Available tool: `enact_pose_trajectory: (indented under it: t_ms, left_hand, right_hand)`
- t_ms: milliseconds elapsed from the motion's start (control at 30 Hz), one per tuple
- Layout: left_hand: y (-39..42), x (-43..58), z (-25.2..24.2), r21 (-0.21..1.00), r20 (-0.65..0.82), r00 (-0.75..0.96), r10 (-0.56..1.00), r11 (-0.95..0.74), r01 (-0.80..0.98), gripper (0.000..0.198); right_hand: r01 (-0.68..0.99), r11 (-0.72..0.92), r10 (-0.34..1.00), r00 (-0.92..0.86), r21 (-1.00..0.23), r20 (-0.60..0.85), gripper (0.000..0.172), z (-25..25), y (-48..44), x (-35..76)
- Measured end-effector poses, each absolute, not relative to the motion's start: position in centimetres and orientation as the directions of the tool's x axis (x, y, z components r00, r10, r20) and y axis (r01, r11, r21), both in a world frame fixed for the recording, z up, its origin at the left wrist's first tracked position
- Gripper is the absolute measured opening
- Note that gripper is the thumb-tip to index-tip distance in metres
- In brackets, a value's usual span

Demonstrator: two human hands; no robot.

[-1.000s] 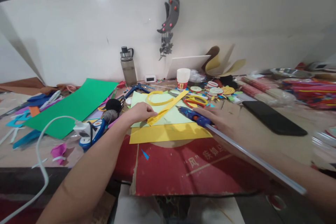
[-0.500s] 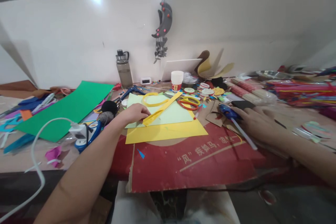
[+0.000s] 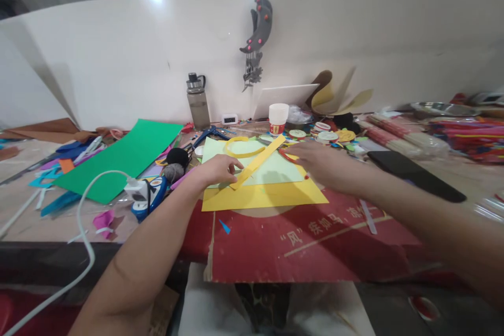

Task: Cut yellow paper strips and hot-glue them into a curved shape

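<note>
My left hand [image 3: 221, 170] is closed, its thumb and fingers pinched at the lower end of a folded yellow paper strip [image 3: 263, 159]. The strip slants up to the right above a pale green sheet [image 3: 271, 172] and a yellow sheet [image 3: 260, 199]. Behind it lies a yellow ring [image 3: 232, 148]. My right hand [image 3: 321, 161] reaches in from the right, over the scissors' red handle [image 3: 286, 156]; its fingers are blurred and partly hidden. A clear glue stick [image 3: 369, 218] shows below my right forearm, which hides the glue gun.
Red cardboard [image 3: 268, 257] covers the front of the table. To the left lie a green sheet [image 3: 122, 160] and a white cable [image 3: 81, 220]. A bottle [image 3: 198, 105], a paper cup [image 3: 277, 118] and ribbon rolls [image 3: 326, 137] stand behind. A black phone-like slab [image 3: 417, 174] lies right.
My right hand has left the blue glue gun and moved left to the scissors beside the sheets. My left hand stays at the strip's lower end. The view has shifted slightly.
</note>
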State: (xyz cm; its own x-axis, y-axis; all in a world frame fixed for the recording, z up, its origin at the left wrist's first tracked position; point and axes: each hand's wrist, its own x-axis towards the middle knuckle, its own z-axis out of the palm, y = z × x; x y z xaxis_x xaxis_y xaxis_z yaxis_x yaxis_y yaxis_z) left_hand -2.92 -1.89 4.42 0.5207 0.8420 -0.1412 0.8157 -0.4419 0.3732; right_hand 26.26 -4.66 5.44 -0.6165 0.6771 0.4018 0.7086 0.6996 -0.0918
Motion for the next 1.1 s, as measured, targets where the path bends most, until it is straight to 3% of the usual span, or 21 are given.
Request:
enact_pose_trajectory:
  t_ms: [100,233,567,867,1100]
  left_hand:
    - [-2.3,-2.8,4.7,0.316,-0.106,0.568,0.816,-0.514,0.797,0.048]
    - [-2.6,-2.8,4.7,0.233,-0.085,0.632,0.77,-0.601,0.764,0.053]
    - [-2.4,-3.1,4.2,0.178,-0.149,0.742,0.654,-0.72,0.671,0.051]
    - [-2.5,-3.1,4.4,0.149,-0.187,0.731,0.656,-0.716,0.682,0.047]
    - [-2.8,-3.0,4.5,0.158,-0.021,0.777,0.63,-0.765,0.625,0.046]
  right_hand:
    - [0.667,0.741,0.663,-0.708,-0.079,0.242,0.051,3.1,-3.3,21.0]
    - [0.689,0.714,0.698,-0.69,-0.123,0.192,0.059,0.4,-2.0,18.9]
    - [0.671,0.711,0.703,-0.689,-0.209,0.178,0.068,-1.4,-1.7,19.8]
    - [0.655,0.72,0.689,-0.715,-0.227,0.122,0.071,-1.2,-1.8,20.2]
    - [0.674,0.708,0.703,-0.702,-0.214,0.114,0.072,-0.4,-2.0,20.2]
